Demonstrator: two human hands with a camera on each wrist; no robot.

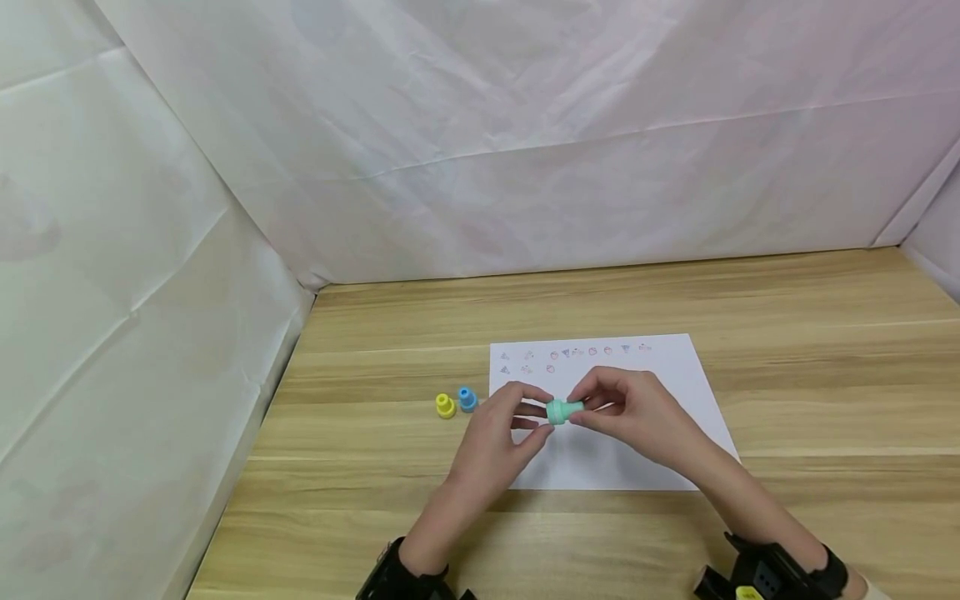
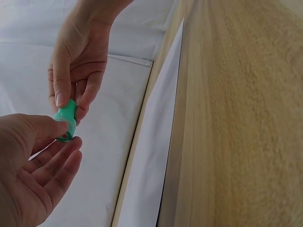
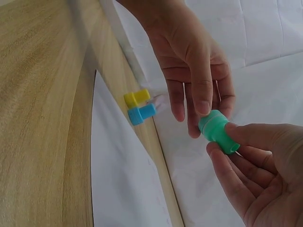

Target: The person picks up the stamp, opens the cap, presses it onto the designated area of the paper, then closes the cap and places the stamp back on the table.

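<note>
A small mint-green stamp (image 1: 562,411) is held just above a white sheet of paper (image 1: 660,375), lying sideways between both hands. My left hand (image 1: 542,414) pinches its wider end with thumb and fingertips. My right hand (image 1: 587,408) pinches the narrower end. In the left wrist view the green stamp (image 2: 66,119) sits between my left hand (image 2: 64,135), low in the frame, and my right hand (image 2: 68,101) above it. In the right wrist view the stamp (image 3: 217,130) is pinched by my right hand (image 3: 226,139), with my left hand (image 3: 201,116) closing on it from above.
A yellow stamp (image 1: 446,406) and a blue stamp (image 1: 467,399) stand side by side on the wooden table (image 1: 825,333), just left of the paper. A row of small coloured prints (image 1: 577,352) runs along the paper's far edge. White sheeting walls the table at the back and sides.
</note>
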